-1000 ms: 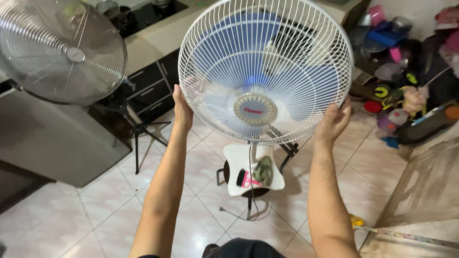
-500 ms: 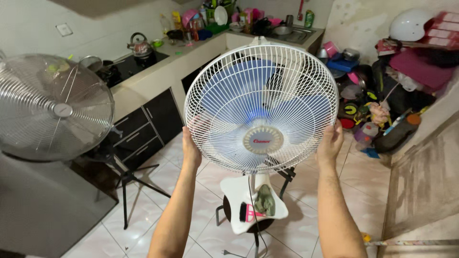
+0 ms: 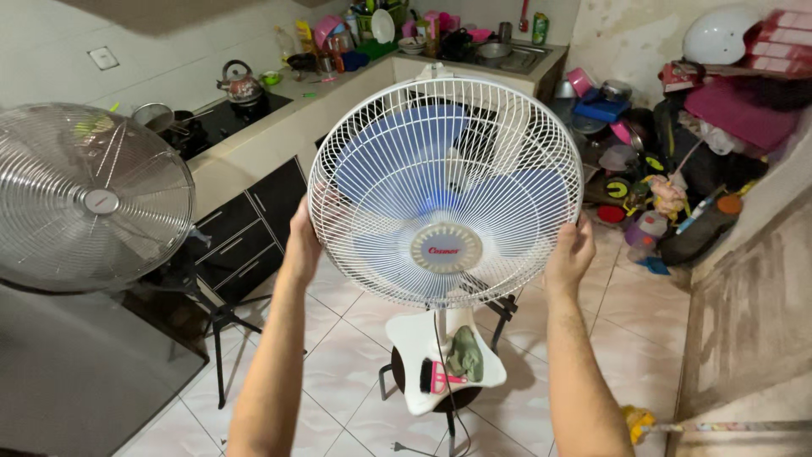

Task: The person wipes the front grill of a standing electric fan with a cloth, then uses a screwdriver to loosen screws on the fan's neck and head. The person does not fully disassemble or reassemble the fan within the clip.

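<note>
Both hands, left hand (image 3: 303,241) and right hand (image 3: 571,254), grip the white fan guard (image 3: 446,190) rim; uneven pulling could bend its thin wires.

Tiled floor (image 3: 338,364), kitchen counter (image 3: 254,144) w/ dark drawers (image 3: 237,241), clutter pile (image 3: 677,169) by rt wall.

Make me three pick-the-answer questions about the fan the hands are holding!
1. Where does the metal fan stand?
A. left of the white fan
B. right of it
C. on the stool

2. What colour are the white fan's blades?
A. red
B. blue
C. green

3. How is the white fan held?
A. by one hand
B. by both hands at its rim
C. by nobody

Answers: 1 A, it stands at the picture's left edge. 2 B, blue shows through the white grille. 3 B, the left hand and right hand grip opposite sides.
</note>
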